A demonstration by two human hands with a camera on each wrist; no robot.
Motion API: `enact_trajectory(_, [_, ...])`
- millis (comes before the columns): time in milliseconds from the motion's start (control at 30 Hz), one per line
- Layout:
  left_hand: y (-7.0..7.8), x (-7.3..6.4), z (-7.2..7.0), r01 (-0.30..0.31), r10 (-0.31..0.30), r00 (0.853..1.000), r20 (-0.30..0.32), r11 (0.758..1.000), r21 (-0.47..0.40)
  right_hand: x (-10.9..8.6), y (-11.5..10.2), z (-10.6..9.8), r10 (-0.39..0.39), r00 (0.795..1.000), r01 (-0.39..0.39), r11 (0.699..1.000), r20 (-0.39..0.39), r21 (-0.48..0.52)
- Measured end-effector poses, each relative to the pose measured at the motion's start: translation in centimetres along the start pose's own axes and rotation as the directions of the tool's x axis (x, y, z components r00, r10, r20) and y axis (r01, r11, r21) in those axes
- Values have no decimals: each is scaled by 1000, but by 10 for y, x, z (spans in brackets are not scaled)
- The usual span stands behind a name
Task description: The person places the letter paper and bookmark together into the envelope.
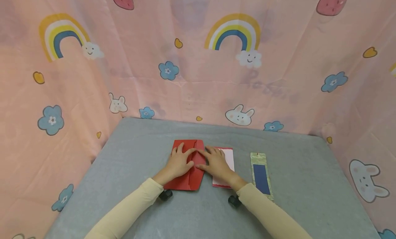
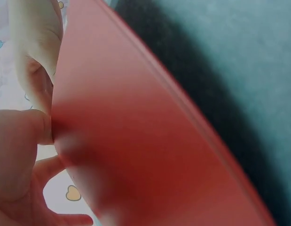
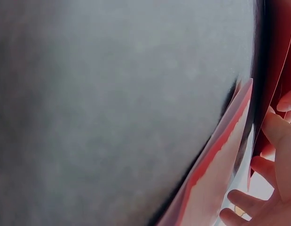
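The left hand (image 1: 178, 163) rests, fingers spread, on the red envelope (image 1: 185, 181) beneath it; the right hand (image 1: 219, 166), fingers loosely extended, touches the flap (image 1: 197, 175). The paper looks light, thin and easily creased, best held lightly by its edges. A pale card (image 1: 230, 160) lies partly under the right hand, a patterned strip (image 1: 261, 177) to that hand's right.

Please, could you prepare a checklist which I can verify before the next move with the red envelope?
1. Left hand on the red envelope: ok.
2. Right hand at the flap side: ok.
3. White card with red edges apart from the envelope: ok.
4. Green strip with blue panel away from the envelope: ok.
5. Flap pressed fully flat: cannot tell.
6. Envelope's inside empty: cannot tell.
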State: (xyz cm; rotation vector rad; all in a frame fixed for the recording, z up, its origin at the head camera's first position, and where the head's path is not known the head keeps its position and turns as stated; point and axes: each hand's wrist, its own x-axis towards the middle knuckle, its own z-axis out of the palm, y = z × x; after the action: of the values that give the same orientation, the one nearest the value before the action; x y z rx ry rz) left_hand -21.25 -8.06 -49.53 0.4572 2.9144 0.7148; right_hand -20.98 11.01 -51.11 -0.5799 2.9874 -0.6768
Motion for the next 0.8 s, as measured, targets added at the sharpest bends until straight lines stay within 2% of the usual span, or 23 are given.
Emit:
enact_trajectory(367, [-4, 0, -2, -42, 41, 999, 24, 997, 59, -1, 2, 1, 17, 1000, -17, 1000, 16, -18])
enact_trajectory(800, [-2, 0, -5, -37, 29, 997, 74, 993, 113, 0, -1, -1, 35, 999, -34, 999, 36, -19])
